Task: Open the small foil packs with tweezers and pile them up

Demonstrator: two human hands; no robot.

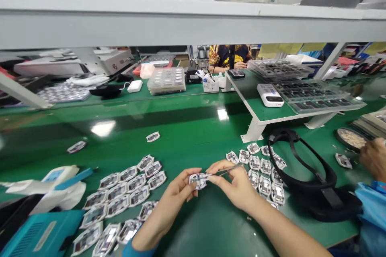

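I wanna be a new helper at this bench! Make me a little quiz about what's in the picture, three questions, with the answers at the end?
1. What is in the left hand?
A) a plastic bag
B) a small white-framed part
C) a yellow paper

2. True or false: the right hand holds a thin metal tool.

3. Fill in the colour: the black headgear lies on a ____ benchtop.

Key: 1. B; 2. true; 3. green.

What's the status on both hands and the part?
Left hand holding small white-framed unit. Right hand gripping tweezers, tips at unit's edge. Nothing visibly blocking; black headgear off to the right.
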